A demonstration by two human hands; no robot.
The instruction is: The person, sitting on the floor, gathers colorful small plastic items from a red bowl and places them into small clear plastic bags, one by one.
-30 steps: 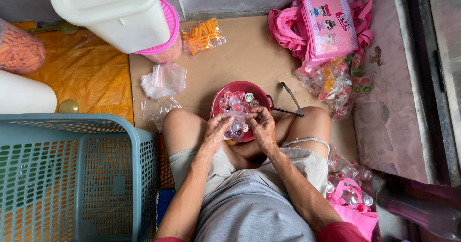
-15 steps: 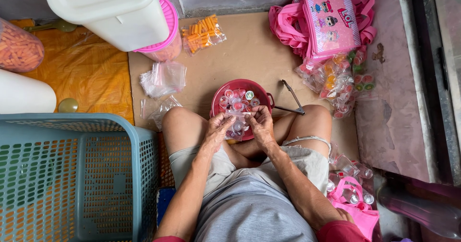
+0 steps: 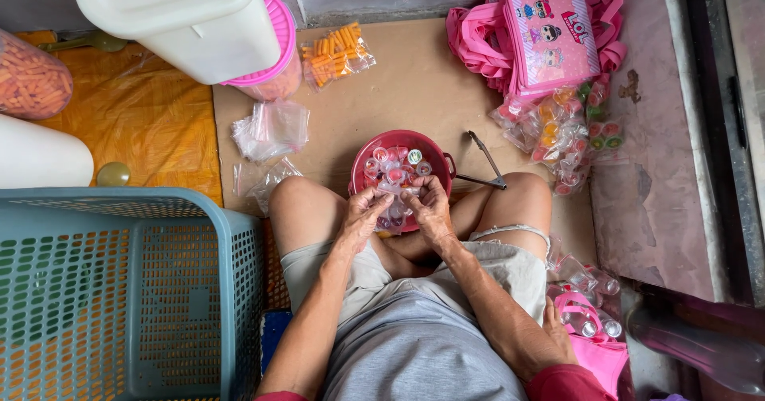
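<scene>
1. Where the person sits cross-legged on the floor, the left hand point(image 3: 360, 214) and right hand point(image 3: 430, 208) meet, fingers pinched on a clear plastic bag point(image 3: 392, 198).
2. The bag hangs over the red bowl point(image 3: 362, 168), which holds small jelly cups point(image 3: 414, 157).
3. Blue basket point(image 3: 119, 289) at left.

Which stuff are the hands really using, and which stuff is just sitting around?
In use:
left hand
right hand
small clear plastic bag held between both
round red plastic bowl of little jelly cups

Lying about:
blue-green plastic basket
pink cloth bags
white plastic tub
metal tongs
</scene>
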